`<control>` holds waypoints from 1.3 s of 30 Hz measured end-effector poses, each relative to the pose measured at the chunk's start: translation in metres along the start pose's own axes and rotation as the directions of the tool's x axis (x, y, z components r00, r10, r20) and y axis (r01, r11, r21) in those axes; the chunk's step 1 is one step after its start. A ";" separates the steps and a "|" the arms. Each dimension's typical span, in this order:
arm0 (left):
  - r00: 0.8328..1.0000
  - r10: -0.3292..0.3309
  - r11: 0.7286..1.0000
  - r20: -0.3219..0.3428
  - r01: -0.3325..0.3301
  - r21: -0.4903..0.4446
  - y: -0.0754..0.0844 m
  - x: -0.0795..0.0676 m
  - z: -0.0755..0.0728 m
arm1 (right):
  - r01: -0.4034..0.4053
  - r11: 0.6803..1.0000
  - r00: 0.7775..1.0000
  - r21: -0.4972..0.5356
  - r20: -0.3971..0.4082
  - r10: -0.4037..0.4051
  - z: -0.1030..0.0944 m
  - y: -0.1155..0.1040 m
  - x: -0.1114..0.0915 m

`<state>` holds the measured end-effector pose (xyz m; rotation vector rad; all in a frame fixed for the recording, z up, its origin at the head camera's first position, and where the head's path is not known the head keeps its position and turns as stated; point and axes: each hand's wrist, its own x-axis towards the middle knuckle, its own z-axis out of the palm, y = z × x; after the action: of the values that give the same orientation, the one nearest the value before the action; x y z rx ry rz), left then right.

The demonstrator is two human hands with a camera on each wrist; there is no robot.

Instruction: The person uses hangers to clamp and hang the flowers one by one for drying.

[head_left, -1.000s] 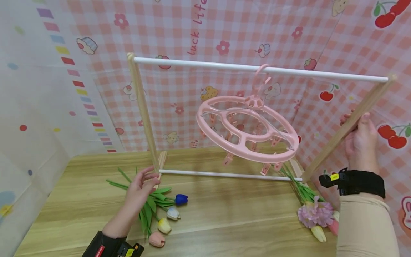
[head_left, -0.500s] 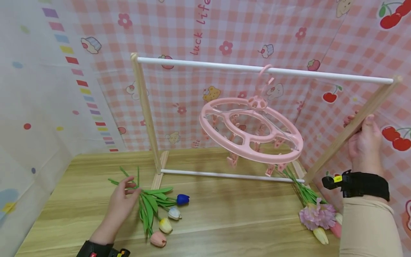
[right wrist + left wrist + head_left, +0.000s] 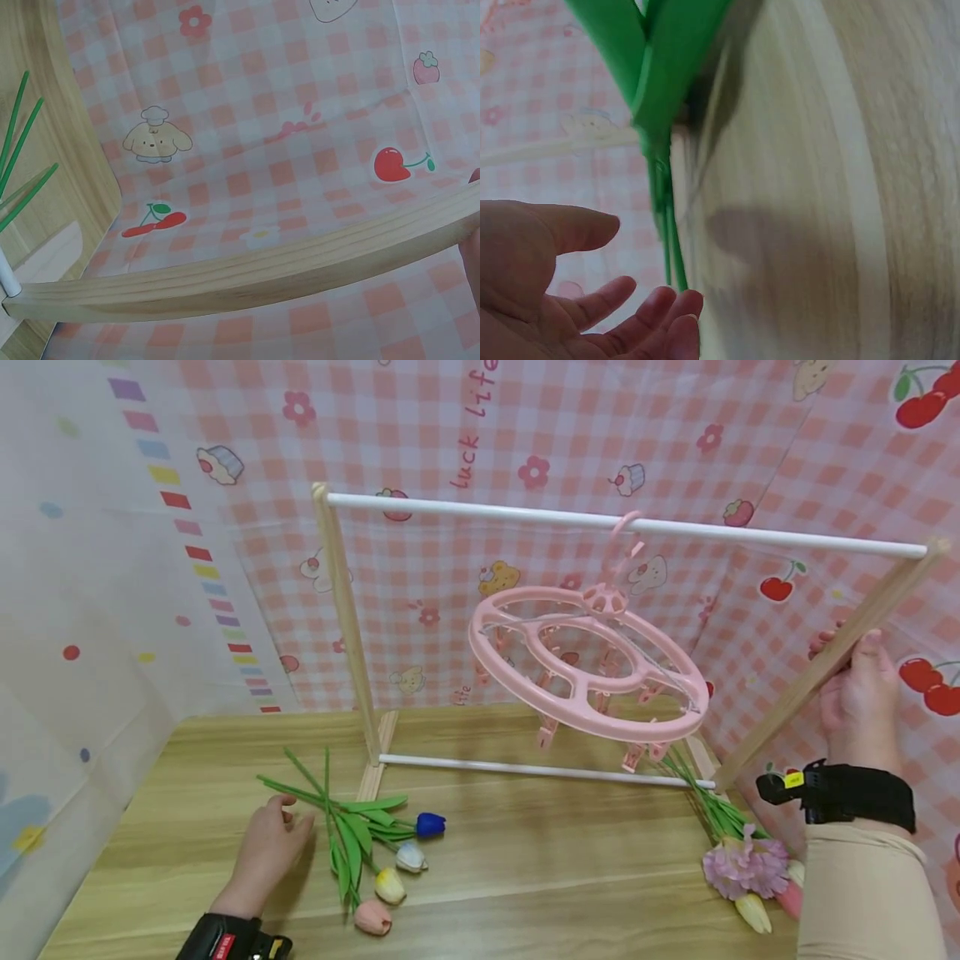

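Note:
My left hand [image 3: 270, 852] is low over the table, just left of a bunch of artificial tulips [image 3: 348, 827] with blue, white, yellow and pink heads. In the left wrist view its fingers are loosely bent with nothing between them, near the green stems [image 3: 664, 195]. My right hand [image 3: 858, 693] grips the right wooden post [image 3: 813, 668] of a hanging rack, fingers passing behind it; the right wrist view shows only a sliver of that hand at its edge. From the rack's white top rod [image 3: 480, 510] hangs a round pink clip hanger [image 3: 577, 702], tilted.
Another bunch of artificial flowers [image 3: 746, 868], with a lilac bloom and tulips, lies at the right by the rack's foot. A white lower rod [image 3: 525, 768] joins the posts near the wooden tabletop [image 3: 562, 877]. Checked cloth [image 3: 420, 452] covers the back and right walls.
My left hand has moved off the rack's left post, leftward and down past the tulip stems. My right hand keeps its grip on the right post. The view has shifted slightly.

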<state>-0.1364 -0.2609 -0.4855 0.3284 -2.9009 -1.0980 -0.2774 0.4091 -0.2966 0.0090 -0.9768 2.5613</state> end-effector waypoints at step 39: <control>0.995 -0.075 0.993 0.064 0.069 0.098 0.006 0.026 0.022 | 0.003 0.999 1.000 0.033 0.016 -0.003 0.000 0.001 0.000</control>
<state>-0.1650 -0.2478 -0.4998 0.4098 -3.0305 -1.0006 -0.2779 0.4085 -0.2968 0.0402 -0.9397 2.5780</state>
